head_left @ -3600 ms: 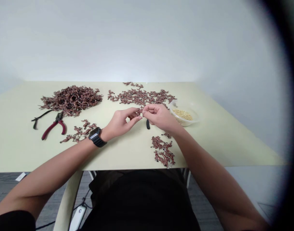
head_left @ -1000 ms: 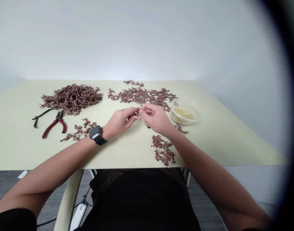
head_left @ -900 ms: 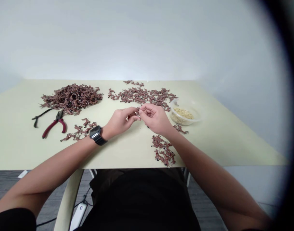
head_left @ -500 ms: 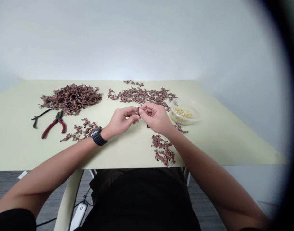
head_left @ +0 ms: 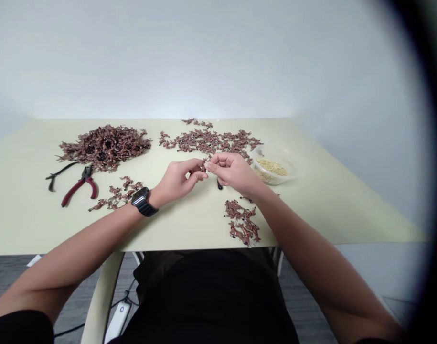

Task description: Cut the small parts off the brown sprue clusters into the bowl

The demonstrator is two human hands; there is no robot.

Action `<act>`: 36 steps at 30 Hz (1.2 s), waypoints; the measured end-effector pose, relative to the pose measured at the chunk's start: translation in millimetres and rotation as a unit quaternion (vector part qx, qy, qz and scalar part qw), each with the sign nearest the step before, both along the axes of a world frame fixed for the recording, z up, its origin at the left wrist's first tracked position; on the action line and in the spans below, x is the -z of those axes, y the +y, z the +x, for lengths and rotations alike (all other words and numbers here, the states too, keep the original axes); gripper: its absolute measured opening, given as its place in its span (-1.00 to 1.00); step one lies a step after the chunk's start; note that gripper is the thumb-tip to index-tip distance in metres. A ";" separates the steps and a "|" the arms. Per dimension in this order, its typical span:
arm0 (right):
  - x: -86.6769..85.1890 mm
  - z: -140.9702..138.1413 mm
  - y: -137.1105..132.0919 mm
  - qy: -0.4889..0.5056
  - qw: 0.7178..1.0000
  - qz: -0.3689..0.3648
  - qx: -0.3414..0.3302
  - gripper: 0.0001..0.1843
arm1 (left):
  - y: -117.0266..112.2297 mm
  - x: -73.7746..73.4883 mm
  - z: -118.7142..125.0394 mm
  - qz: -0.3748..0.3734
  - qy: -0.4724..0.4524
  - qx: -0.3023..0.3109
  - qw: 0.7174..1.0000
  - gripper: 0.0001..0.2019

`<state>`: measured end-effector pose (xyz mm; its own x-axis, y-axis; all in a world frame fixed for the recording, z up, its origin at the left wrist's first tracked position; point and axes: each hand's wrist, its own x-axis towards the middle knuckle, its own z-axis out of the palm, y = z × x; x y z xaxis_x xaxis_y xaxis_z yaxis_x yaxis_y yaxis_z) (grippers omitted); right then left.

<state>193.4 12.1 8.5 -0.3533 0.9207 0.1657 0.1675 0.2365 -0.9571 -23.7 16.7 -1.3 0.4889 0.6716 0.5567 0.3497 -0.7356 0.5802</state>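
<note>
Easing my right hand [head_left: 232,172] slightly rightward since a moment ago, I am uncovering a small black object [head_left: 219,184] lying on the pale yellow table [head_left: 329,220]. Far left, red-handled pliers [head_left: 78,192] are lying just beside a heaped pile of reddish-brown pieces [head_left: 103,148]. My left hand [head_left: 178,179], wearing a black watch [head_left: 142,201], is clenching a tiny reddish-brown piece [head_left: 204,165] near the table's middle, and my right fingertips [head_left: 208,166] are pinching it too. Farther right, a clear plastic tub [head_left: 271,171] of pale grains is sitting beyond my right hand, and a cluster of reddish-brown pieces [head_left: 242,222] is lying nearer me.
</note>
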 end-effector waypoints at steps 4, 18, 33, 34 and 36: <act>1.5 2.9 5.9 -0.003 0.998 0.050 0.031 -0.60 | -0.7 -4.1 3.8 -0.159 -0.081 0.078 0.981 -0.66; -4.3 4.2 5.7 -0.012 0.996 0.082 0.020 -0.74 | 11.5 4.9 2.9 -0.357 -0.164 0.131 0.910 -0.66; 8.0 147.3 64.4 -0.510 0.832 -0.012 0.217 -0.86 | 17.5 13.9 3.2 -0.458 -0.211 0.073 0.860 -0.83; 10.7 147.4 65.6 -0.522 0.827 -0.014 0.208 -0.84 | 17.0 13.1 3.1 -0.453 -0.207 0.076 0.864 -0.82; 13.4 145.3 66.4 -0.520 0.826 -0.006 0.217 -0.86 | 16.2 11.7 2.8 -0.440 -0.202 0.087 0.871 -0.79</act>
<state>338.7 78.5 -4.9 0.0648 0.9975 -0.0290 0.9675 -0.0699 -0.2431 -20.9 32.9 -13.0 0.5103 0.8599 0.0142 -0.0855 0.0343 0.9957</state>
